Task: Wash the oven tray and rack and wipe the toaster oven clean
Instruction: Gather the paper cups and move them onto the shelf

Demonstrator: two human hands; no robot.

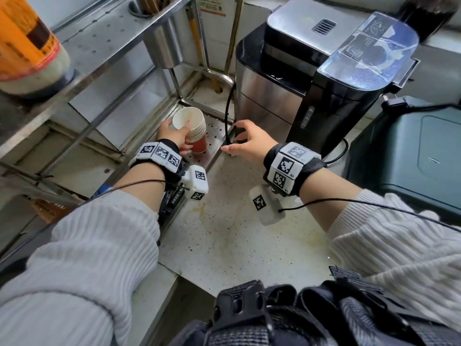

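Paper cups, one nested stack, gripped by left hand; right hand grips a dark object's corner.

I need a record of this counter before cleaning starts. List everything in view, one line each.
paper cups: one nested stack, white with red base, on the perforated tray, tilted
perforated tray: one, steel, left of the counter
black-and-steel appliance: one, back of the counter
dark bin: one, grey-green, far right
orange container: one, on the upper left shelf
counter: one, pale, stained and crumbed
left hand: gripping the cups
right hand: fingers on a small dark object, identity unclear
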